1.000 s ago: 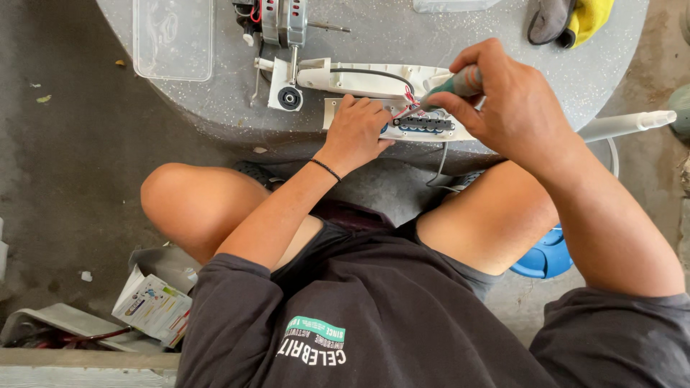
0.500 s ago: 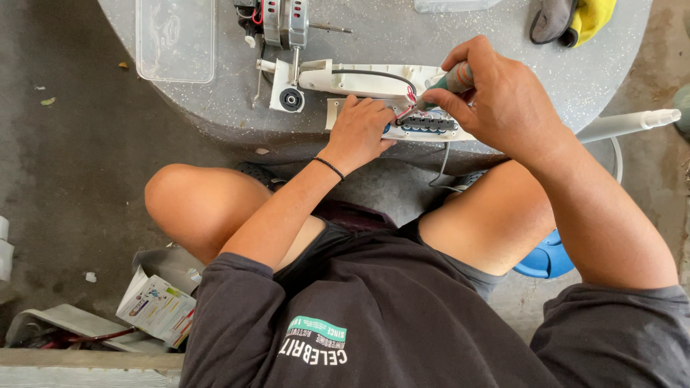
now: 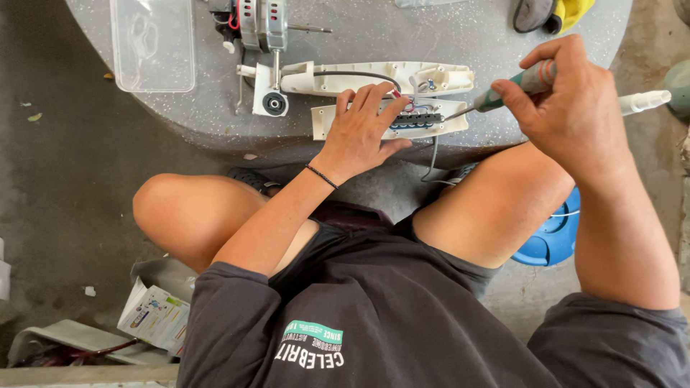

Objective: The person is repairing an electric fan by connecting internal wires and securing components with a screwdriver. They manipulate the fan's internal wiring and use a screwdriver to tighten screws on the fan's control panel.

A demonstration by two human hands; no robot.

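While left hand (image 3: 359,133) pins white plastic housing (image 3: 388,123), right hand (image 3: 568,108) grips screwdriver (image 3: 503,93).

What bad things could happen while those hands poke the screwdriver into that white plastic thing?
The green-handled screwdriver tip could slip off the black switch block and jab the left hand, whose fingers rest right beside it. It might also nick the thin red wires. The white plastic housing lies near the grey table's edge and could slide off.
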